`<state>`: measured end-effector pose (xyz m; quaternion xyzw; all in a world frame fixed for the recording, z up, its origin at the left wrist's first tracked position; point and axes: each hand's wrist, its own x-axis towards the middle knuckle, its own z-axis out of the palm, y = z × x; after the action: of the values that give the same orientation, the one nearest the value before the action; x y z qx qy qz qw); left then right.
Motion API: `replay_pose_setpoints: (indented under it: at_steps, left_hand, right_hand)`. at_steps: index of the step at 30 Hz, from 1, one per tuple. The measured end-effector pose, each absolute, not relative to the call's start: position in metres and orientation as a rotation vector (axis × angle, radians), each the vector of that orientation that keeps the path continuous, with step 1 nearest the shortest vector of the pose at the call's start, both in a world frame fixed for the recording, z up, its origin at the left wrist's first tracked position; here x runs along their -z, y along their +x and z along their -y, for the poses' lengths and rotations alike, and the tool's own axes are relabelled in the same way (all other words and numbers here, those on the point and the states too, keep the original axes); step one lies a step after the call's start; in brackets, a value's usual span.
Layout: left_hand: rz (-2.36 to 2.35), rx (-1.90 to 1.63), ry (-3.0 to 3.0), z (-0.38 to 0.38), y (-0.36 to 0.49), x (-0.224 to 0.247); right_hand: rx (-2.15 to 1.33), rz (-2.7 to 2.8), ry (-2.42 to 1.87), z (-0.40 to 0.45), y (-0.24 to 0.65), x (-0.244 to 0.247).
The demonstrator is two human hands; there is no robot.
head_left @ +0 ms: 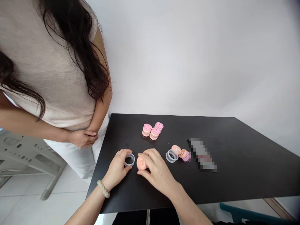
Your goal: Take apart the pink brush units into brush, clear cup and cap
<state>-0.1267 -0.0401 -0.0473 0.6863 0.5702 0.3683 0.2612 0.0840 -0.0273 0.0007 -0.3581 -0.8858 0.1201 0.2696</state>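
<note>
Before us, the left hand [119, 164], fingers parted, spans a clear ring [133, 160] as the right hand [156, 168] pinches a peach-coloured piece [141, 163] just beside those fingertips (light, level grips should serve best).

Plain white wall [192, 62] behind, softly lit, faint grey shading toward right; black tabletop [246, 168], far edge by wall; light floor tiles [72, 187], thin grout lines, at left; pale grey furniture frame [28, 151] there, panel pierced with dark holes, metal leg [52, 184] slanting down to floor; teal curved furniture piece [250, 214] at lower right; brown strip [277, 206] beyond it
</note>
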Motion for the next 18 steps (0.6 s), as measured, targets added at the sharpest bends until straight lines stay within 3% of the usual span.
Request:
replay_pose_setpoints:
  at_steps: [5, 9, 18]
  left_hand:
    - [-1.556, -0.963, 1.901, 0.044, -0.125, 0.053]
    - [-1.622, -0.961, 1.928, 0.044, -0.124, 0.052]
    - [-1.716, -0.963, 1.904, 0.051, -0.134, 0.054]
  right_hand:
    - [-0.371, 2.212, -1.213, 0.021, 0.11, -0.01]
    - [-0.433, 2.412, -1.105, 0.024, 0.093, -0.021]
    - [0.075, 2.892, -0.938, 0.0, 0.024, 0.007]
